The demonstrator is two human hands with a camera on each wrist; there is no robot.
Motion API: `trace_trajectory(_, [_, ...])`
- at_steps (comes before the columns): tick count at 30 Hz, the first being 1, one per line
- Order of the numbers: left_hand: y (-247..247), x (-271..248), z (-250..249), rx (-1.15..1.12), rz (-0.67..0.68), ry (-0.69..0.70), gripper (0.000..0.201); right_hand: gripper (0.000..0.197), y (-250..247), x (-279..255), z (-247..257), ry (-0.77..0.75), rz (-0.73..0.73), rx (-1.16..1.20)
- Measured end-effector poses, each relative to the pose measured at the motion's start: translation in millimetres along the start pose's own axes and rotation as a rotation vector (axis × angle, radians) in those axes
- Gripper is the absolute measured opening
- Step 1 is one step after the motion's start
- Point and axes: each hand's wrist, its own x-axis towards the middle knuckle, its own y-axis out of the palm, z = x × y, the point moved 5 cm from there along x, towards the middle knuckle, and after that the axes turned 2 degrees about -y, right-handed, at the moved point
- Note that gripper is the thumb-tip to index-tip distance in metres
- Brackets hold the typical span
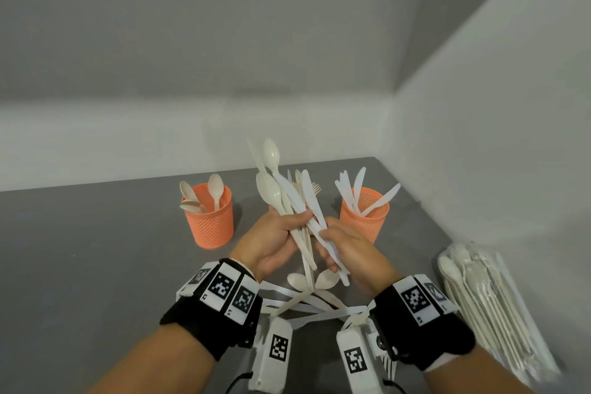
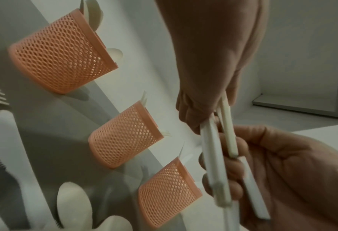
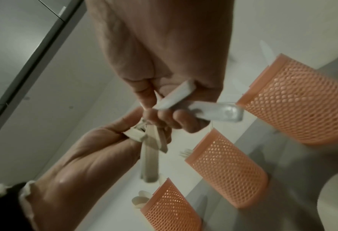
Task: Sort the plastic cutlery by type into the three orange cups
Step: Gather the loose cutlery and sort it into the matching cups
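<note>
**Mia:** What is the room like?

**Ben:** There are plain pale walls (image 1: 287, 41) that meet in a corner. Under them is a flat grey table (image 1: 96, 265).

**Mia:** What is the biggest thing on the table?

**Ben:** A see-through plastic bag of white cutlery (image 1: 489, 301). It lies well to the right of the middle orange mesh cup (image 2: 124, 136).

**Mia:** How many cups are there?

**Ben:** Three, in a row. The middle cup has fork tips poking out. From the head view it is hidden behind the hands. The left orange mesh cup (image 1: 209, 217) stands to its left and has white spoons in it. The right orange mesh cup (image 1: 364, 213) stands to its right and has white knives in it.

**Mia:** What are the hands doing?

**Ben:** Both are up in the air in front of the middle cup. The left hand (image 1: 271, 241) has its fingers curled round a mixed bunch of white plastic cutlery (image 1: 287, 198) that fans upward. The right hand (image 1: 347, 249) pinches a white plastic knife (image 1: 323, 233) at the edge of that bunch.

**Mia:** Anything else?

**Ben:** Yes, a loose pile of white spoons, knives and forks (image 1: 313, 294) lies on the table in front of the middle cup, below the hands.
</note>
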Motion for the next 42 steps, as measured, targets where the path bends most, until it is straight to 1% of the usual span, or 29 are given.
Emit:
trace_trajectory(2, [0, 5, 2, -0.015, -0.024, 0.009, 0.031, 0.025, 0, -1, 1, -0.015, 0.024, -0.006])
trace_trajectory(3, [0, 6, 1, -0.02, -0.032, 0.008, 0.033, 0.025, -2, -1, 3, -0.039, 0.037, -0.045])
trace_trajectory(5, [-2, 6, -3, 0.002, -0.05, 0.006, 0.024, 0.021, -9, 0, 7, -0.091, 0.055, -0.19])
trace_trajectory(7, [-9, 8, -5, 0.042, -0.08, -0.004, 0.015, 0.02, -23, 2, 11, -0.099, 0.031, -0.314])
trace_trajectory(8, [-14, 9, -5, 0.05, -0.103, -0.006, 0.014, 0.02, -33, 5, 14, -0.089, -0.01, -0.305])
trace_trajectory(10, [-22, 12, -4, 0.015, -0.12, -0.004, 0.019, 0.022, -54, 12, 22, -0.106, -0.145, -0.168])
trace_trajectory(11, [-23, 13, -3, -0.005, -0.107, -0.005, 0.022, 0.023, -65, 16, 28, -0.155, -0.228, -0.116])
trace_trajectory(13, [-19, 11, -4, -0.022, -0.064, -0.006, 0.022, 0.021, -85, 28, 43, -0.278, -0.369, -0.088])
trace_trajectory(15, [-14, 9, -3, -0.017, -0.037, -0.006, 0.02, 0.014, -98, 41, 46, -0.335, -0.446, -0.087])
trace_trajectory(17, [-12, 9, -1, -0.005, -0.022, -0.008, 0.019, 0.011, -106, 56, 37, -0.298, -0.469, -0.145])
trace_trajectory(19, [-15, 11, 2, 0.003, -0.025, -0.01, 0.019, 0.015, -108, 69, 19, -0.186, -0.445, -0.19])
trace_trajectory(20, [-18, 12, 3, 0.002, -0.03, -0.011, 0.019, 0.023, -109, 73, 10, -0.141, -0.432, -0.195])
trace_trajectory(21, [-19, 13, 3, -0.003, -0.035, -0.01, 0.018, 0.035, -110, 74, 5, -0.136, -0.449, -0.221])
trace_trajectory(22, [-20, 13, 3, -0.006, -0.037, -0.008, 0.017, 0.044, -110, 71, 5, -0.184, -0.502, -0.274])
trace_trajectory(23, [-21, 15, 3, -0.006, -0.044, -0.005, 0.017, 0.047, -108, 63, 13, -0.284, -0.576, -0.338])
trace_trajectory(24, [-21, 15, 3, -0.006, -0.056, 0.0, 0.017, 0.043, -101, 54, 22, -0.409, -0.63, -0.384])
trace_trajectory(25, [-21, 16, 3, -0.005, -0.068, 0.004, 0.018, 0.035, -90, 46, 30, -0.515, -0.628, -0.4])
trace_trajectory(26, [-21, 17, 2, -0.007, -0.075, 0.009, 0.022, 0.026, -76, 39, 35, -0.575, -0.571, -0.392])
trace_trajectory(27, [-20, 17, 2, -0.006, -0.072, 0.012, 0.028, 0.021, -60, 33, 37, -0.602, -0.481, -0.383])
trace_trajectory(28, [-18, 18, 2, -0.005, -0.072, 0.009, 0.034, 0.021, -45, 28, 37, -0.615, -0.393, -0.389])
trace_trajectory(29, [-16, 18, 1, -0.009, -0.076, 0.005, 0.035, 0.02, -32, 22, 34, -0.629, -0.314, -0.407])
trace_trajectory(31, [-15, 20, 0, -0.042, -0.097, -0.008, 0.026, 0.012, -14, 16, 25, -0.639, -0.191, -0.461])
trace_trajectory(33, [-16, 22, 0, -0.1, -0.107, -0.022, 0.022, 0.013, -4, 14, 15, -0.577, -0.102, -0.536])
trace_trajectory(35, [-16, 24, 0, -0.117, -0.086, -0.018, 0.021, 0.019, -2, 17, 6, -0.456, -0.075, -0.583])
trace_trajectory(37, [-12, 24, 1, -0.1, -0.053, -0.003, 0.021, 0.018, -1, 19, 2, -0.361, -0.073, -0.584])
trace_trajectory(38, [-10, 24, 2, -0.1, -0.044, 0.005, 0.017, 0.016, 0, 20, 1, -0.312, -0.059, -0.555])
trace_trajectory(40, [-8, 23, 4, -0.101, -0.028, 0.015, 0.014, 0.012, 4, 22, -1, -0.184, 0.003, -0.409])
trace_trajectory(42, [-7, 23, 4, -0.103, -0.005, 0.016, 0.018, 0.008, 8, 22, -3, -0.074, 0.039, -0.217])
